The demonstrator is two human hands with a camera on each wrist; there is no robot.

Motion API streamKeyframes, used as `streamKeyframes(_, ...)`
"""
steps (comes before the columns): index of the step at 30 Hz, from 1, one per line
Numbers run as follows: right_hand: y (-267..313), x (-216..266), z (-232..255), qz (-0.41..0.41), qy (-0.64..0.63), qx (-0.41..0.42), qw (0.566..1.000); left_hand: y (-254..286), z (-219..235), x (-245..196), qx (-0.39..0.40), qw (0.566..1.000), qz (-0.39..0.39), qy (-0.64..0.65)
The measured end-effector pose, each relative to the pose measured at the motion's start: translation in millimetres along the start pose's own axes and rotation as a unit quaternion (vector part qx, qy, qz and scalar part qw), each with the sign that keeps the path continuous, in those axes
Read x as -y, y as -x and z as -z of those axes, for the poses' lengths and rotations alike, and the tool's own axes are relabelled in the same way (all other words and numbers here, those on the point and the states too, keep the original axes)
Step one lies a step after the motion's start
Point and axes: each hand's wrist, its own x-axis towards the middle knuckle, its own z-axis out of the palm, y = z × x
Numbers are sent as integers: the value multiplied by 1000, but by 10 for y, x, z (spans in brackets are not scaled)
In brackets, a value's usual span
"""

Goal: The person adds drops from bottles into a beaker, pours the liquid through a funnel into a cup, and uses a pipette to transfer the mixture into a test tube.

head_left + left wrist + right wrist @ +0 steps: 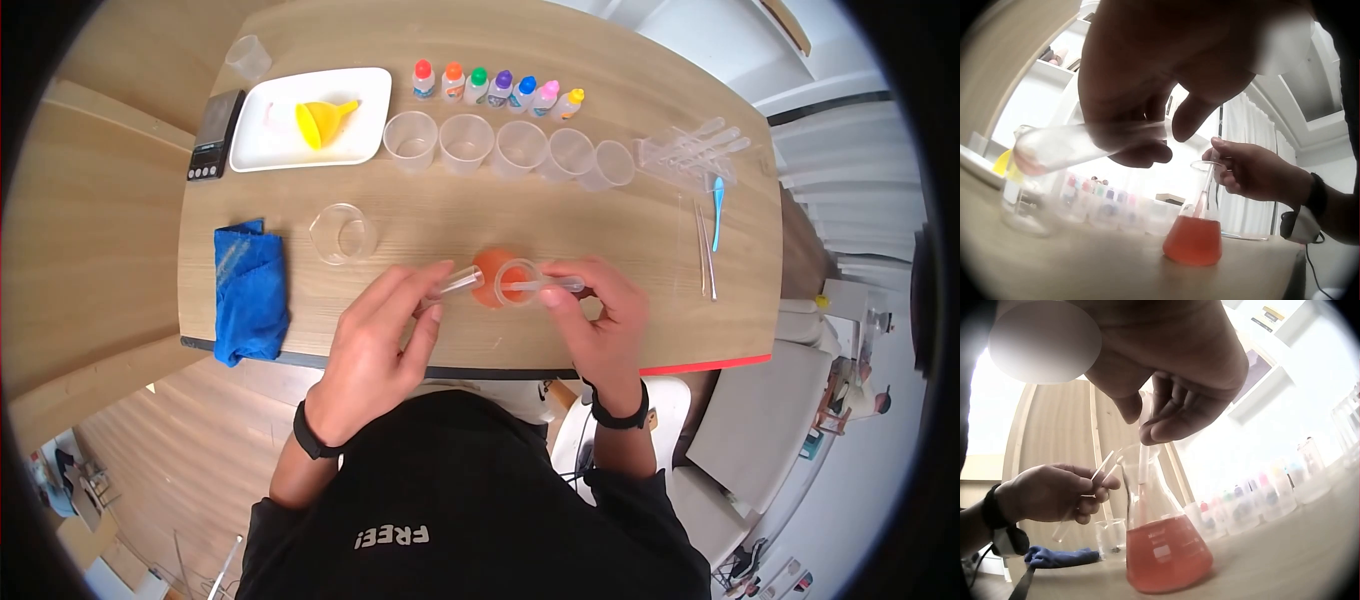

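My left hand (pixel 378 328) grips a clear test tube (pixel 1063 147), held tilted beside the flask's mouth. A little pinkish liquid shows at the tube's rounded end in the left wrist view. On the table stands a conical flask (pixel 1166 553) with orange-red liquid in its lower part. Over its mouth, my right hand (pixel 608 312) pinches the top of a clear plastic dropper (pixel 1143 464). The dropper's stem runs down through the neck into the flask. A clear glass beaker (pixel 342 234) stands to the left of both hands.
A blue cloth (pixel 250 295) lies at the left, near a black scale (pixel 215 135). Behind are a white tray (pixel 262 158) with a yellow funnel (pixel 322 122), a row of plastic cups (pixel 467 145) and several colour bottles (pixel 500 90). Droppers (pixel 700 150) lie at the right.
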Motion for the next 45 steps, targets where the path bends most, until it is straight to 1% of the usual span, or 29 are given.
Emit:
streamKeyframes(3,10,24,70,2,-8,-4,1000,-31,-1,-35,17,1000,-12,-2)
streamKeyframes(6,58,-9,131,14,-56,-48,997,-85,41,-82,49,998,-13,-44)
streamKeyframes(9,108,-75,240,41,-39,-107,993,-111,22,-98,66,997,-18,-42)
streamKeyframes(12,147,-46,262,-8,-153,-174,973,-95,-27,-105,84,996,-9,-25)
streamKeyframes(15,152,-135,336,-26,-162,-190,968,-112,-67,-97,76,996,-34,-19)
streamKeyframes(18,157,-212,350,-42,-206,-223,952,-101,-118,-51,41,997,-58,-27)
streamKeyframes(21,162,-245,348,-68,-241,-219,943,-111,-123,-103,41,996,-56,-47)
streamKeyframes(24,159,-308,319,-73,-243,-216,943,-114,-83,-130,80,994,-42,-54)
streamKeyframes(30,127,-270,329,-76,-290,-248,921,-106,-98,-145,76,994,-37,-66)
streamKeyframes(33,144,-265,316,-76,-300,-236,921,-102,-96,-149,77,994,-35,-70)
streamKeyframes(36,159,-276,260,-80,-257,-190,944,-109,-92,-160,79,994,-31,-69)
streamKeyframes(39,193,-259,193,-75,-233,-185,952,-110,-96,-160,76,994,-35,-68)
streamKeyframes(42,192,-220,165,-72,-231,-189,952,-101,-86,-167,77,994,-30,-66)
streamKeyframes(45,203,-223,162,-53,-245,-172,953,-98,-90,-148,76,995,-29,-62)
